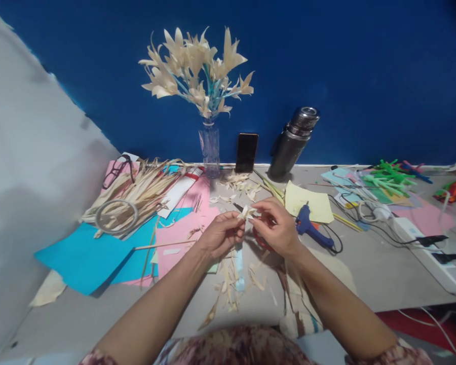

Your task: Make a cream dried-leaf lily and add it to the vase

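Observation:
Between my two hands is a small pale flower of dried husk (246, 213), with narrow pointed petals. My left hand (225, 230) is closed, its thumb and fingertips pinching the flower from the left. From the right, my right hand (275, 225) pinches at its petals with thumb and forefinger. Scissors with red handles (261, 239) lie on the table, partly hidden under my right hand. A thin stick (163, 245) points left from my left wrist; whether it is held, I cannot tell. Husk scraps (228, 281) are scattered below and behind my hands.
Husk flowers (195, 61) stand in a clear bottle (211, 147) by the blue wall, beside a phone (247, 153) and a steel flask (293, 147). A blue glue gun (313, 228) lies right, near a power strip (429, 253). Husk strips (137, 195) and coloured paper (87, 253) are left.

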A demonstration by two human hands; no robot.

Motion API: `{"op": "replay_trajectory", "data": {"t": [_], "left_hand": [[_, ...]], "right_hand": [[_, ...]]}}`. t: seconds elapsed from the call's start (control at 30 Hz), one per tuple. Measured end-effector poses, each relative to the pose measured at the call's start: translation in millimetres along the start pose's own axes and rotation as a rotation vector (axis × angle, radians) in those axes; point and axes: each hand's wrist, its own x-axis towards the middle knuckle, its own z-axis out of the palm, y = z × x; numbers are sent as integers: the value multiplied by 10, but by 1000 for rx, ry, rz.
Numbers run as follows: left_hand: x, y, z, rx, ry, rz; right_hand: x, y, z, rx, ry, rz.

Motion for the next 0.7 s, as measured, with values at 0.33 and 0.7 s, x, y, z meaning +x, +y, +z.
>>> {"op": "replay_trajectory", "data": {"t": [0.33,0.7], "left_hand": [[-3,-14,-14,-75,-80,-88],[26,7,-32,-103,35,-30]], "right_hand": [[12,12,-26,53,-88,-84],[149,199,-397,-191,-431,93]]}}
